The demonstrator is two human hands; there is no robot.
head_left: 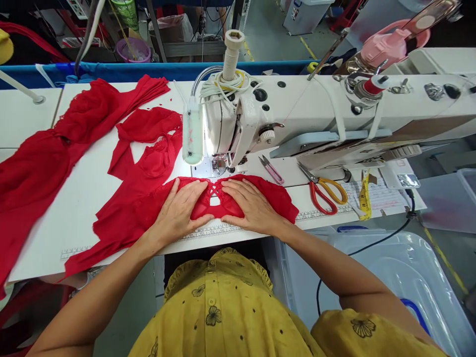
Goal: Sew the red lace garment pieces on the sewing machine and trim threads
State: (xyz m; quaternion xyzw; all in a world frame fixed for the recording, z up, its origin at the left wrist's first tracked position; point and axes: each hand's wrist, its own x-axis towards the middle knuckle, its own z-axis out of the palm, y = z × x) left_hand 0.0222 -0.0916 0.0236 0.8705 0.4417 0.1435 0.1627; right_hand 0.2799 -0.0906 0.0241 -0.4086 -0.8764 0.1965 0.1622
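Note:
A red lace bra [201, 208] lies spread along the front of the white sewing table, with a small crisscross of straps at its centre. My left hand [182, 206] rests flat on the cup left of that crisscross, fingers stretched out. On the other cup lies my right hand [251, 203], also flat with its fingers extended. Both thumbs point inward along the lower edge of the fabric. Just beyond the bra stands the sewing machine [223, 124], its presser foot and lit needle area close behind the crisscross.
More red bra pieces [148, 158] and a long red pile [44, 158] cover the table's left side. Pink thread snips [273, 171], scissors [323, 191] with red and orange handles, and a yellow tape measure [365, 196] lie to the right. A clear plastic bin [372, 267] stands below.

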